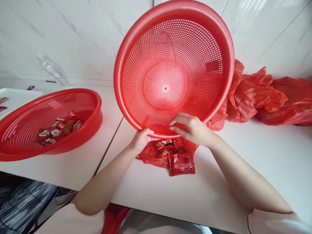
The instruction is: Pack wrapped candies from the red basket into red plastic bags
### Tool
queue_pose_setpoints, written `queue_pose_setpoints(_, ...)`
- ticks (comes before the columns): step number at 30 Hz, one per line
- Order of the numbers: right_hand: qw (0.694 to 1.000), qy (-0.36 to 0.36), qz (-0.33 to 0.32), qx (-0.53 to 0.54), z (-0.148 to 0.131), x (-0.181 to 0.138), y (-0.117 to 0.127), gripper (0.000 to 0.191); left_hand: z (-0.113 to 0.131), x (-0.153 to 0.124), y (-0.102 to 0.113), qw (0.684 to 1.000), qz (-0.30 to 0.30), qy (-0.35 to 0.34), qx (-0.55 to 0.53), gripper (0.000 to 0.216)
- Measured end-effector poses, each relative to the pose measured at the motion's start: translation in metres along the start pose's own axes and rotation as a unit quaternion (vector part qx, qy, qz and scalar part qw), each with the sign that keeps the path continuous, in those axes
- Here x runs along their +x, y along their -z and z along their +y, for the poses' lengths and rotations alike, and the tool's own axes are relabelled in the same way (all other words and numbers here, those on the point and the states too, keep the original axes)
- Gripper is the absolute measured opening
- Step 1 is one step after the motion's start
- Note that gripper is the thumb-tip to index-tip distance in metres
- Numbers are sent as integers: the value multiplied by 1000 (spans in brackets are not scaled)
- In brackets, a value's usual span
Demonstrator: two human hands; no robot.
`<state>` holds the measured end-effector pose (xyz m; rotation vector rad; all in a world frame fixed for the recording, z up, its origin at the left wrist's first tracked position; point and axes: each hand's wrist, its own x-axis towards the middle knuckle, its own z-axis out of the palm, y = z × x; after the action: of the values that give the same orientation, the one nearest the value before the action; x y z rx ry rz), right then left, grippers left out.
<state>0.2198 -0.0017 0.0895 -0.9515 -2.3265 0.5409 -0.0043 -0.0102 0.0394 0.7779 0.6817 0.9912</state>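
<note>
A large red perforated plastic basket [165, 73] is tipped toward me, its inside facing me, with no packets visible in it. My left hand [142, 139] grips the lower rim, thumb over the edge and fingers hidden behind. At the lower inside wall is my right hand [191, 128], fingers bent, a gap between thumb and forefinger, and nothing seen between them. Just below the rim lies a red plastic bag [153, 156] with several small red snack packets [165, 150] on it. A larger flat red packet [181, 164] rests at its front, partly on the table.
At left, another red basket [94, 130] holds several snack packets [58, 130]. Behind it are a clear plastic bottle [55, 71] and a white tray [21, 93]. Red plastic bags [258, 94] lie along the tiled wall at right. A seam crosses the white table [214, 198].
</note>
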Motion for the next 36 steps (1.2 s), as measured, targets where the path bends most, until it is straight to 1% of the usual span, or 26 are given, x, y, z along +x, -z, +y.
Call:
queue_pose_setpoints(1,1000,-4,-25,0,-6,-2,2,18,1,1,1,1000,10,5,0,28)
queue_pose_setpoints(3,992,-15,-122,-11,-18,-6,3,19,4,2,2,999,31,12,4,28)
queue_pose_setpoints(5,971,-43,-232,-50,-28,-12,-5,23,6,3,5,999,47,8,7,25)
queue_pose_setpoints(6,955,-67,-275,-84,-31,-15,-12,25,7,4,6,999,54,2,10,23)
queue_pose_setpoints(7,940,-91,-305,-123,-33,-18,-19,27,7,5,7,998,61,-7,14,21)
queue_pose_setpoints(9,915,-124,-338,-182,-35,-21,-30,31,7,7,10,997,68,-24,20,18)
queue_pose_setpoints(10,908,-129,-348,-192,-35,-22,-33,32,8,8,10,997,68,-28,21,19)
queue_pose_setpoints(11,908,-126,-354,-187,-35,-22,-33,33,8,8,11,997,67,-28,22,20)
queue_pose_setpoints(13,917,-115,-352,-152,-34,-22,-24,26,8,9,11,997,64,-22,21,22)
queue_pose_setpoints(16,940,-93,-318,-81,-30,-22,-1,5,7,9,12,998,67,-8,17,24)
queue_pose_setpoints(19,952,-80,-295,-8,-24,-19,17,18,4,9,15,997,61,36,10,31)
queue_pose_setpoints(21,955,-85,-282,29,-19,-17,24,21,2,9,17,997,49,62,10,34)
queue_pose_setpoints(22,956,-85,-278,52,-17,-16,27,21,1,9,17,997,47,59,14,34)
queue_pose_setpoints(24,952,-75,-272,120,-14,-13,32,21,0,9,16,998,59,22,27,33)
queue_pose_setpoints(26,943,-58,-254,205,-11,-11,34,22,-1,9,14,996,84,-17,39,32)
queue_pose_setpoints(27,940,-59,-226,250,-9,-9,33,23,-1,9,13,995,94,-21,41,32)
queue_pose_setpoints(29,925,-89,-132,346,-4,-7,27,26,-1,8,13,994,98,4,39,33)
queue_pose_setpoints(31,890,-137,-21,434,1,-4,16,26,-1,8,13,995,89,28,37,36)
queue_pose_setpoints(33,851,-172,58,493,6,0,5,24,-1,8,14,995,84,23,43,39)
queue_pose_setpoints(35,826,-190,95,522,8,3,-5,21,0,9,14,995,87,4,52,41)
queue_pose_setpoints(36,822,-194,102,526,9,4,-7,20,0,9,14,995,88,-3,55,41)
